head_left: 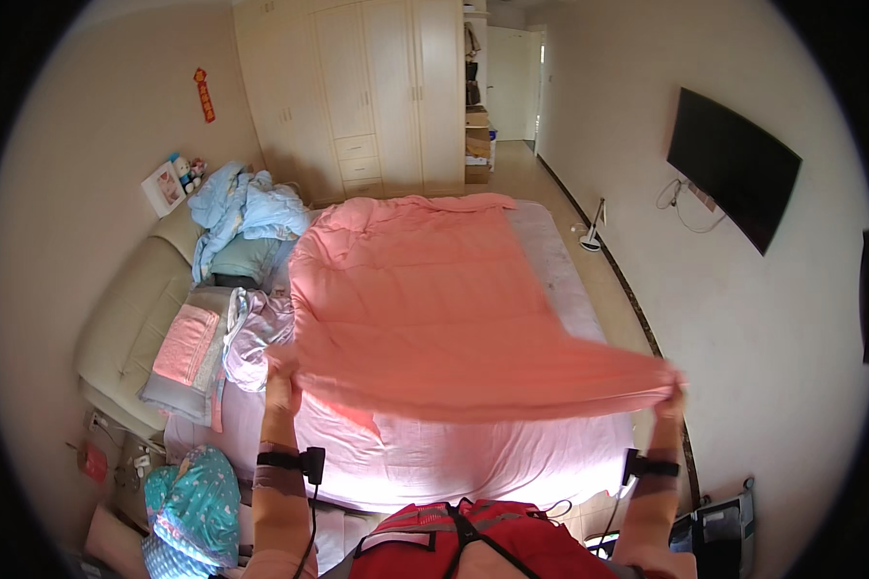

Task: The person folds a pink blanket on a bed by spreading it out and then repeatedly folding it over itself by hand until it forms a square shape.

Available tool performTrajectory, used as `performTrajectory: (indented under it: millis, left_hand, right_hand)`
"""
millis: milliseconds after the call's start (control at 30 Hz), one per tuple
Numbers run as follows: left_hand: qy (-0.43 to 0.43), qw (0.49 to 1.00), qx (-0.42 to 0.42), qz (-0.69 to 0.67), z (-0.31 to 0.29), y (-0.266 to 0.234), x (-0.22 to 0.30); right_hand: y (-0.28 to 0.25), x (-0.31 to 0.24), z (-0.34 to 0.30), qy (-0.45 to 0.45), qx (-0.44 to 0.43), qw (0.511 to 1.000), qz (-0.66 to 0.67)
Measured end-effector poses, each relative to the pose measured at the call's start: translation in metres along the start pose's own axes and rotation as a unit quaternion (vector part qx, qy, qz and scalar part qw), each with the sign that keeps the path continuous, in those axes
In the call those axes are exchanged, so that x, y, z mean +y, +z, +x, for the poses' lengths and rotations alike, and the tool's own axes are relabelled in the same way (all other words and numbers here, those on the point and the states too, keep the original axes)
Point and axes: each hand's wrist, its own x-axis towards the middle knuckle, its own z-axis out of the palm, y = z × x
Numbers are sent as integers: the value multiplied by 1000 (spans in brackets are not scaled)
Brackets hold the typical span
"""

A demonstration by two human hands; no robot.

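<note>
A large pink quilt (420, 285) lies spread over the bed, its near edge lifted and stretched between my hands. My left hand (281, 365) is closed on the near left corner, close to the headboard side. Out past the right side of the bed, my right hand (670, 394) grips the other near corner, slightly blurred. The edge sags between them above the pale pink bedsheet (492, 468). Beyond, the quilt reaches the far side of the mattress, bunched at its far left. A strip of sheet shows along the bed's right side.
Against the beige headboard (130, 318) are a folded pink-and-grey cover (185, 345), a crumpled lilac cloth (261, 333) and a light-blue quilt (246, 207). A teal patterned bundle (195, 502) sits at the lower left. A television (734, 164) hangs on the right wall; wardrobes (357, 87) stand behind.
</note>
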Motion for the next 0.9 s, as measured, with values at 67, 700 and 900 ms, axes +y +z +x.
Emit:
performTrajectory:
  millis: [67, 700, 900]
  left_hand:
    - [61, 998, -31, -9, -42, 49, 68]
    - [-151, 945, 263, -119, -144, -150, -79]
    - [-169, 941, 287, -63, -175, -180, -80]
  right_hand:
    - [52, -72, 0, 7, 16, 971, 237]
    - [-34, 61, -209, 224, 420, 871, 120]
    - [-11, 135, -222, 407, 381, 820, 127]
